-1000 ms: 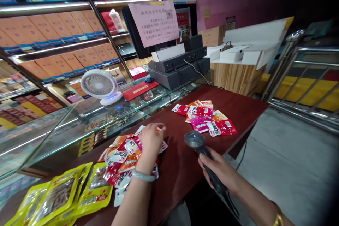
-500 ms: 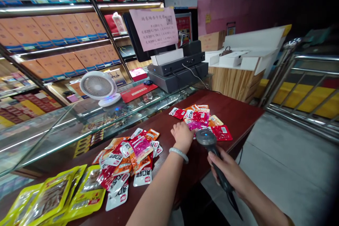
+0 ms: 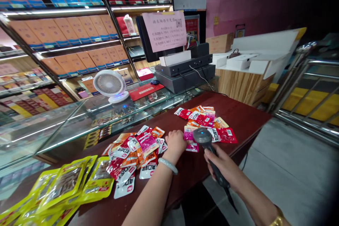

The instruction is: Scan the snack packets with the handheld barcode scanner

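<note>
My right hand [image 3: 224,164] grips a black handheld barcode scanner [image 3: 212,152], its head tilted over the table near a pink snack packet [image 3: 189,133]. My left hand [image 3: 175,144], with a pale bangle on its wrist, rests low between two piles of packets, its fingers curled; their tips are hidden, so I cannot tell what they hold. Beyond the scanner lies a loose pile of red, orange and pink snack packets [image 3: 203,119]. Left of my left hand is a larger heap of similar packets [image 3: 144,144]. Large yellow snack bags [image 3: 66,183] overlap at the near left.
A dark red table [image 3: 238,107] carries the packets, beside a glass display counter [image 3: 87,113]. On the counter stand a white fan [image 3: 109,84], a red mat [image 3: 145,91] and a monitor with a pink notice [image 3: 165,30]. A metal railing [image 3: 309,88] stands at the right.
My left hand has moved left, away from the farther pile toward the larger heap. A pink packet now shows between it and the scanner. The view has turned slightly left.
</note>
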Tool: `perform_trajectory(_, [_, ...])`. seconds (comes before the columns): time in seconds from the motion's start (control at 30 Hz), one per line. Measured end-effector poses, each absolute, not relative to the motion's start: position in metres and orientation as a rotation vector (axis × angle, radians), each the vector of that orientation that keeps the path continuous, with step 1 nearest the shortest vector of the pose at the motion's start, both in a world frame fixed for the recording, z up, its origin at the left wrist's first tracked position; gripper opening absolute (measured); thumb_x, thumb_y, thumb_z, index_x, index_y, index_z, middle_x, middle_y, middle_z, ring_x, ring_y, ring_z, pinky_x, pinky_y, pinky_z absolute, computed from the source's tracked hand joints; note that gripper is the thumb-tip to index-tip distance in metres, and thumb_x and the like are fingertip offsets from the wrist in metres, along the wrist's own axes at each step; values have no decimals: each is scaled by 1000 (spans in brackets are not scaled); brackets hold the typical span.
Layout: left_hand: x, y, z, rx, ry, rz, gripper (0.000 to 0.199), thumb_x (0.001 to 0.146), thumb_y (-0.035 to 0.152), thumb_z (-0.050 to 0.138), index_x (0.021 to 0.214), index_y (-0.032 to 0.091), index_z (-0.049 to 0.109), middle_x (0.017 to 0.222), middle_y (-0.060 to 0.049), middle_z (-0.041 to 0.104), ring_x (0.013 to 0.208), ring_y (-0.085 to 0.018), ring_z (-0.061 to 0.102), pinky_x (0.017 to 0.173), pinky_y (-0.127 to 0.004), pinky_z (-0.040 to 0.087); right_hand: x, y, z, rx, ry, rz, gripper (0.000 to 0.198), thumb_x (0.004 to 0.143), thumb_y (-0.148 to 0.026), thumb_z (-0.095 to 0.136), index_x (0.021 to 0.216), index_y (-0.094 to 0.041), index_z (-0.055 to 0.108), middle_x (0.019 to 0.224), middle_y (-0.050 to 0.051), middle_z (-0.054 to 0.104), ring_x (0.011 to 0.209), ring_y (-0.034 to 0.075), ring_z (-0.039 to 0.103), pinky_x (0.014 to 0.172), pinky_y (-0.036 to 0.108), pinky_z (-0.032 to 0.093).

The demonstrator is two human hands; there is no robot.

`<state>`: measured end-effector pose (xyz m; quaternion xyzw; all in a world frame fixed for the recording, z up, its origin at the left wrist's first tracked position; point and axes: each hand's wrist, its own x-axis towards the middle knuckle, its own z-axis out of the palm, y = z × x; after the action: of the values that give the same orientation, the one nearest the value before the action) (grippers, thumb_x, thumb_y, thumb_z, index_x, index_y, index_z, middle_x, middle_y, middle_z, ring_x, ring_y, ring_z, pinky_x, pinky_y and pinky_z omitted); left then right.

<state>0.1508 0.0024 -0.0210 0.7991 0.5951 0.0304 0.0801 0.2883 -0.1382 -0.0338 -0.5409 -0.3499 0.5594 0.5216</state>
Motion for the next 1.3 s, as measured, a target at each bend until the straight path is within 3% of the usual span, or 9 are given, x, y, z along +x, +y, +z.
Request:
perform_trajectory(0.4, [134, -15, -19, 2328, 1758, 178, 39, 80, 46, 65, 105, 19, 54, 99, -8, 72, 98, -27, 66, 84, -36, 38, 270, -125, -18, -1260, -889, 1430, 41, 81, -61, 60, 96, -25, 49, 58, -11, 47, 37, 6, 44, 34, 17, 38])
perform_trajectory(0.77, [50, 21, 23, 2455, 2054, -65, 23, 87, 29, 48, 103, 22, 63, 98, -10, 72, 99, -30, 64, 86, -44, 38, 252, -101, -15, -1117, -981, 1546, 44, 80, -60, 63, 100, -23, 47, 65, -10, 51, 38, 6, 45, 34, 18, 40])
perform_trajectory(1.0, [89, 63, 22, 2600, 1963, 120, 33, 83, 41, 58, 112, 25, 62, 116, -10, 64, 113, -29, 54, 94, -42, 37, 251, -84, -17, -1104, -944, 1558, 46, 80, -61, 63, 101, -23, 47, 65, -10, 50, 36, 5, 45, 33, 18, 40])
perform_trajectory(1.13, [141, 103, 12, 2661, 1741, 169, 39, 91, 35, 46, 129, 30, 54, 126, -9, 60, 118, -25, 52, 96, -38, 38, 259, -86, -17, -1161, -879, 1545, 46, 79, -62, 62, 99, -25, 46, 64, -11, 48, 36, 5, 45, 31, 17, 40])
perform_trajectory(1.3, [183, 146, -2, 2719, 1524, 3, 54, 92, 39, 43, 145, 36, 37, 151, -10, 40, 137, -29, 36, 107, -45, 32, 266, -91, -20, -1199, -820, 1484, 46, 78, -64, 62, 96, -24, 45, 64, -10, 49, 35, 4, 44, 30, 16, 40])
